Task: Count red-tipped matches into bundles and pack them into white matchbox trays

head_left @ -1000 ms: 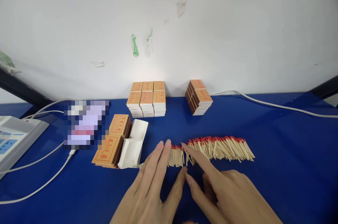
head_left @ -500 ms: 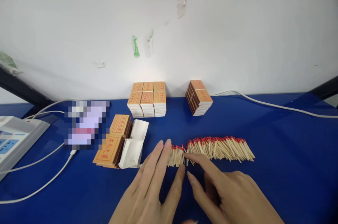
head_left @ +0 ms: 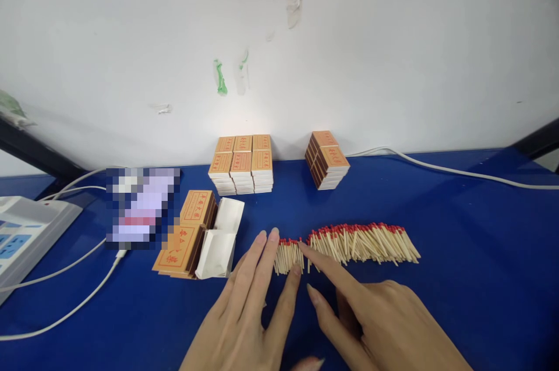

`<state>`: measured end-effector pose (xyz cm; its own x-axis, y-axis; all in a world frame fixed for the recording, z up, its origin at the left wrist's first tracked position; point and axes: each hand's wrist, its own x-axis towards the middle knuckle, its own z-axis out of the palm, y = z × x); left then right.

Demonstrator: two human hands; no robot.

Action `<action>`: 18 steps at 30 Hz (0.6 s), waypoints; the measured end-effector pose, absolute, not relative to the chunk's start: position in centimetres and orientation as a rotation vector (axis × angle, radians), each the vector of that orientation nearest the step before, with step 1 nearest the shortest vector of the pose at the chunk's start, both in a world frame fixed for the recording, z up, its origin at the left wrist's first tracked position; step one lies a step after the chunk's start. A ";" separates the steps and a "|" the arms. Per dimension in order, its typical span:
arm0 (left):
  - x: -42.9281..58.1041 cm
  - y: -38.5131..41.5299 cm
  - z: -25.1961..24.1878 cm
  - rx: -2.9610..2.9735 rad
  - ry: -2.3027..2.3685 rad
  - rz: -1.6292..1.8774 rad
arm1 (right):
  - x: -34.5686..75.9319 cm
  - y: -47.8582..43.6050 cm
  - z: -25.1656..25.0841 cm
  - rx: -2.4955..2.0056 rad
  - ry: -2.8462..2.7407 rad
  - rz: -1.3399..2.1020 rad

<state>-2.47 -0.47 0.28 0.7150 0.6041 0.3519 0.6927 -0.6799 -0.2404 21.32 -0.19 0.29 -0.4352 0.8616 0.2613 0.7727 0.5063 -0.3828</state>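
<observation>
Lying btwn L hand [head_left: 240, 315] & R hand [head_left: 378, 313], both grips spread, is sm. match bunch [head_left: 287, 255].

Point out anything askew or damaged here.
The matches at the row's right end slant and overlap, unlike the straighter ones left of the gap. On the wall, a ragged green scrap looks like a torn tape remnant.
</observation>
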 end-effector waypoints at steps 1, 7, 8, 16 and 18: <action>-2.5 -0.5 0.3 -2.567 -1.012 -0.350 | 21.4 -0.2 0.3 -1.350 -2.319 0.262; -2.3 -0.4 0.3 -2.622 -1.010 -0.383 | 21.7 0.2 1.0 -1.366 -2.209 0.124; -2.3 -0.3 0.3 -2.631 -1.008 -0.383 | 21.7 0.2 1.1 -1.369 -2.199 0.107; -2.3 -0.2 0.1 -2.675 -1.016 -0.419 | 21.2 0.3 1.1 -1.364 -2.221 0.064; -2.3 -0.2 0.1 -2.677 -1.015 -0.418 | 21.2 0.2 1.0 -1.360 -2.226 0.065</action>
<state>-2.28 -0.19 0.07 0.7165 0.6038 0.3495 0.6748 -0.7269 -0.1276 21.23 0.24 1.00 -0.3560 0.8403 0.4089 0.8149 0.4933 -0.3042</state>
